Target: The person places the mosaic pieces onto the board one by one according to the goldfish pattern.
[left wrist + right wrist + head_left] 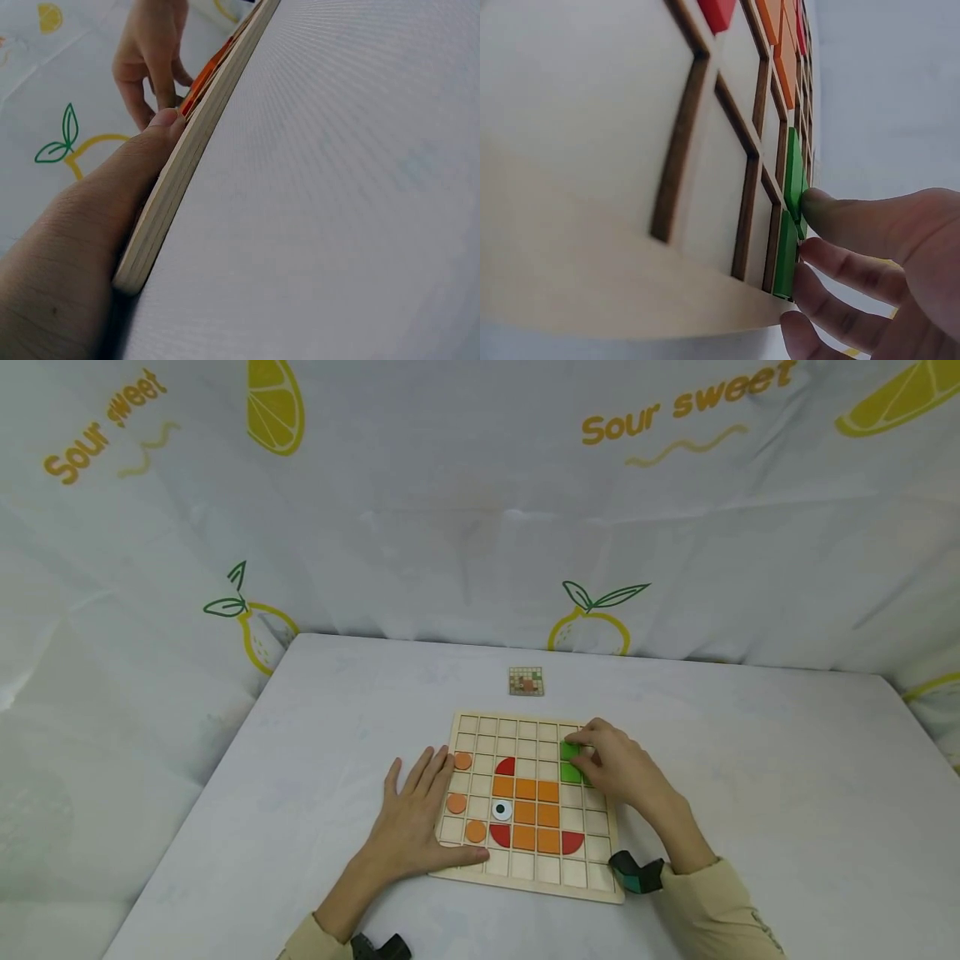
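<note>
A wooden grid board (525,866) lies on the table with coloured tiles set in its cells. My left hand (408,831) rests spread along the board's left edge, its thumb (161,124) over the near left part. At the upper right of the board, my right hand (622,764) pinches a green tile (569,750) between thumb and fingertips. Another green tile (571,772) sits just below it, and the right wrist view shows a green tile (784,259) in a cell beside the fingers. My palm hides part of that corner.
Orange square tiles (526,813), red quarter-round tiles (573,842), orange discs (476,831) and a white eye disc (502,810) occupy other cells. A small pattern card (527,682) lies beyond the board. Behind the white table (360,693) hangs a lemon-print cloth (450,527).
</note>
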Action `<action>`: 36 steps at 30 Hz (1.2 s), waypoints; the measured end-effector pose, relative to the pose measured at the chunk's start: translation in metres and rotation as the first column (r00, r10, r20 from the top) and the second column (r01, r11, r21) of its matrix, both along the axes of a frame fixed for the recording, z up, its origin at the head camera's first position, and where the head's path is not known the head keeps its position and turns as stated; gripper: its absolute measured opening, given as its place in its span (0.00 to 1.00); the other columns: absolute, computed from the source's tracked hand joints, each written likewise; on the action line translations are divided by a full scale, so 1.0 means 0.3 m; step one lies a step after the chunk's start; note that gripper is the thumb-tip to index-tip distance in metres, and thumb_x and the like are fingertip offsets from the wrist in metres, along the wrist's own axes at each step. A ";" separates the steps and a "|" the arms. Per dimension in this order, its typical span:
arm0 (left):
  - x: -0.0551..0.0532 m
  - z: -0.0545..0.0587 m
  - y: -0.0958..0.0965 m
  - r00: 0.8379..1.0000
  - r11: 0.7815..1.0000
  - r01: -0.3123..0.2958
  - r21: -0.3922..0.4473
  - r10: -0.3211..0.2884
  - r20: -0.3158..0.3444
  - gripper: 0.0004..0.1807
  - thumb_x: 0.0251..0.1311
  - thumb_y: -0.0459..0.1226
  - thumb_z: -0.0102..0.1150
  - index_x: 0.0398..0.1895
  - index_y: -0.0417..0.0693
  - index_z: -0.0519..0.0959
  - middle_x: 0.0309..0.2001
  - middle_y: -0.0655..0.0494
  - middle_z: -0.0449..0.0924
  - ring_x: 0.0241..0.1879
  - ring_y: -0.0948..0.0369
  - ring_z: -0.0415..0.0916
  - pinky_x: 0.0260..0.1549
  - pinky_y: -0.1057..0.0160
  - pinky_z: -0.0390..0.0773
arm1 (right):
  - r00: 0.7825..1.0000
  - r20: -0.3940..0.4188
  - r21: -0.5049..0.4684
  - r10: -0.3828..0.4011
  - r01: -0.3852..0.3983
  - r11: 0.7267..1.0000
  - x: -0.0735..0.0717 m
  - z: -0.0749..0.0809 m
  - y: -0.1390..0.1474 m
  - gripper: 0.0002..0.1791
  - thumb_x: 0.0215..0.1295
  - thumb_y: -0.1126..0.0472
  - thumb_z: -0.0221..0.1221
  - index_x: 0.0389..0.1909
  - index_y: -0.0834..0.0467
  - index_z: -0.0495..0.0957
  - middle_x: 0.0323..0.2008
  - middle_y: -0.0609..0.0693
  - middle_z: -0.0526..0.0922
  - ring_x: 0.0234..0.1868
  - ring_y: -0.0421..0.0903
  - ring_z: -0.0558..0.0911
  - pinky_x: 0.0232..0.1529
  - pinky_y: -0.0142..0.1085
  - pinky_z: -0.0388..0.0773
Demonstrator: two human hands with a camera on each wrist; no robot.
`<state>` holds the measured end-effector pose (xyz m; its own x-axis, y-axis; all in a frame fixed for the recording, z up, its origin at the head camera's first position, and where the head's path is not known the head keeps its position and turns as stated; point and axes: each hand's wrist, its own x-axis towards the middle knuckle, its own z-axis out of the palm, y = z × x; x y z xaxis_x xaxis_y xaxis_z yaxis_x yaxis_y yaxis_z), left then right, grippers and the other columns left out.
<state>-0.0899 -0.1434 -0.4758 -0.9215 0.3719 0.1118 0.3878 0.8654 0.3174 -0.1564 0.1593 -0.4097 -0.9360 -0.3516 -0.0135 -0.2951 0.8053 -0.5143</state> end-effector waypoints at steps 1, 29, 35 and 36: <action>-0.001 0.000 0.000 1.000 1.000 0.000 0.002 0.000 -0.002 0.74 0.41 0.88 0.40 0.83 0.45 0.51 0.83 0.49 0.49 0.83 0.48 0.45 0.75 0.30 0.38 | 1.000 -0.001 -0.002 0.002 -0.002 1.000 0.001 -0.001 0.000 0.16 0.67 0.67 0.64 0.54 0.66 0.84 0.49 0.61 0.83 0.38 0.49 0.84 0.39 0.44 0.84; -0.030 0.070 -0.056 0.998 0.999 -0.037 -0.015 0.036 -0.058 0.60 0.50 0.74 0.59 0.81 0.53 0.57 0.83 0.44 0.51 0.82 0.42 0.49 0.72 0.27 0.52 | 0.958 -0.235 0.226 -0.166 0.220 0.949 0.193 0.022 0.168 0.36 0.71 0.37 0.57 0.75 0.48 0.67 0.77 0.66 0.60 0.75 0.77 0.57 0.66 0.79 0.55; -0.055 0.133 -0.123 0.982 0.978 -0.102 -0.181 0.069 -0.176 0.58 0.49 0.76 0.58 0.81 0.62 0.58 0.84 0.46 0.47 0.82 0.36 0.44 0.69 0.21 0.50 | 0.960 -0.221 0.269 -0.174 0.231 0.935 0.241 0.015 0.220 0.41 0.71 0.33 0.53 0.80 0.41 0.56 0.79 0.65 0.56 0.77 0.78 0.50 0.64 0.82 0.47; -0.058 0.141 -0.134 0.982 0.974 -0.111 -0.197 0.076 -0.175 0.58 0.49 0.76 0.57 0.81 0.63 0.57 0.84 0.46 0.46 0.82 0.36 0.42 0.69 0.20 0.49 | 0.958 -0.225 0.272 -0.176 0.235 0.933 0.247 0.012 0.225 0.41 0.71 0.32 0.54 0.80 0.41 0.56 0.79 0.65 0.56 0.77 0.78 0.50 0.64 0.83 0.46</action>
<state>-0.1073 -0.1835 -0.4335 -0.9283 0.3160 0.1962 0.3344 0.9400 0.0681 -0.0824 0.2267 -0.4062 -0.9819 -0.1594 0.1026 -0.1770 0.9645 -0.1959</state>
